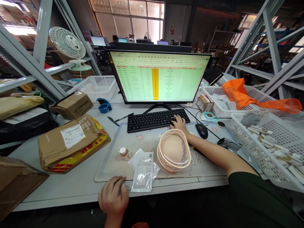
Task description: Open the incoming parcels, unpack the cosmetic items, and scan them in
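Observation:
My right hand [179, 124] rests with spread fingers on the right end of a black keyboard [152, 121], over the number keys. At the desk's front edge lies my left hand [114, 195], fingers loosely bent and holding nothing. Just right of it are silvery printed sachets [143, 172], overlapping each other. A small bottle with a white cap [123, 152] stands behind them. Pinkish oval containers [174, 150], stacked and wrapped in clear plastic, sit in front of my right forearm. Behind the keyboard a monitor [159, 76] shows a spreadsheet with one yellow column.
Cardboard parcels [71, 139] line the left side, near a blue round case [104, 105] and a pen [113, 121]. A black mouse [201, 130] lies right of the keyboard. White plastic baskets [268, 142] hold small items; an orange mesh [249, 95] drapes over one.

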`<state>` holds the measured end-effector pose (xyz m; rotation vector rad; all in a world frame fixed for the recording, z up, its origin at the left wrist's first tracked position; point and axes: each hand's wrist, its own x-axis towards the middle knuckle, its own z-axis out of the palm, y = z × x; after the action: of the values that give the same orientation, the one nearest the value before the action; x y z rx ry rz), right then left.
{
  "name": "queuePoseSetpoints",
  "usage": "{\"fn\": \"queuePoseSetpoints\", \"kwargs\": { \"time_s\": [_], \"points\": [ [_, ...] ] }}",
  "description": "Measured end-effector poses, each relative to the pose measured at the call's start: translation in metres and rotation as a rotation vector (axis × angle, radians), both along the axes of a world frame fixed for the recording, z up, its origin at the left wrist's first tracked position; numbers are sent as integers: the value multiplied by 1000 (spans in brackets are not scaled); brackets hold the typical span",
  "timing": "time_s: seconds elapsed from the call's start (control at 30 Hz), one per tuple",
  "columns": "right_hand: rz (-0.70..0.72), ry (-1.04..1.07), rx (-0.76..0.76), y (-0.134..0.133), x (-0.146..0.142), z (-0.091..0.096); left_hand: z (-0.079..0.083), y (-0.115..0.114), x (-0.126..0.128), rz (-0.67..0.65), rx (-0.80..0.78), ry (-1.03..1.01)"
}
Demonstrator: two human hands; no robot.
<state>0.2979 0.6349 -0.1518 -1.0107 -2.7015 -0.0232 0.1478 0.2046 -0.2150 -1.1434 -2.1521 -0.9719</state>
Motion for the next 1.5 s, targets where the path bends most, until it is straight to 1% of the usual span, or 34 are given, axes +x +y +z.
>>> {"fn": "queuePoseSetpoints", "kwargs": {
  "time_s": [0.17,0.27,0.4,0.47,0.53,0.6,0.7,0.77,0.83,0.9,0.97,1.0,1.03,1.07,1.1,1.13,1.17,1.23,1.27,1.3,1.33,1.37,1.43,1.47,1.5],
  "points": [
    [0,-3,-4,-2,1,3,-2,2,3,40,-1,-95],
    [-3,-1,-14,-2,0,5,-3,2,2,51,-14,-117],
    [-13,22,-21,-2,1,8,2,2,-1,62,-82,-129],
    [-10,42,-26,-2,2,10,9,5,-1,87,-159,-199],
    [-8,72,-36,-5,3,12,20,14,2,71,-254,-288],
    [-13,111,-54,-8,3,13,34,29,6,-21,-344,-346],
    [-21,181,-97,-11,3,18,55,59,13,-180,-494,-368],
    [-45,246,-124,-9,3,26,66,77,16,-223,-625,-377],
    [-111,338,-134,-3,7,41,75,91,18,-222,-749,-410],
    [-210,433,-115,4,19,63,82,98,17,-211,-833,-448],
    [-284,585,-82,1,43,88,89,100,17,-187,-876,-466],
    [-284,711,-70,-8,59,99,92,101,17,-163,-886,-469],
    [-251,861,-60,-23,78,109,94,100,17,-131,-888,-472],
    [-187,1029,-56,-45,96,116,96,100,17,-97,-884,-476],
    [-97,1169,-61,-72,115,121,97,100,17,-67,-875,-483],
    [-5,1251,-71,-104,131,121,98,99,17,-45,-862,-491],
    [75,1278,-108,-139,144,117,99,98,16,-29,-847,-500],
    [216,1200,-294,-208,160,101,98,94,10,-21,-825,-516],
    [275,1103,-417,-239,163,89,97,91,7,-29,-818,-529],
    [295,1031,-523,-266,162,77,95,87,2,-44,-815,-551],
    [269,979,-625,-287,159,66,93,83,-2,-65,-811,-580],
    [237,923,-742,-304,154,55,91,78,-7,-86,-796,-616],
    [174,820,-990,-326,144,42,87,66,-12,-98,-720,-693],
    [155,783,-1083,-332,141,39,86,59,-12,-82,-645,-722],
    [140,763,-1143,-337,139,39,85,51,-11,-48,-551,-745]
  ]
}}
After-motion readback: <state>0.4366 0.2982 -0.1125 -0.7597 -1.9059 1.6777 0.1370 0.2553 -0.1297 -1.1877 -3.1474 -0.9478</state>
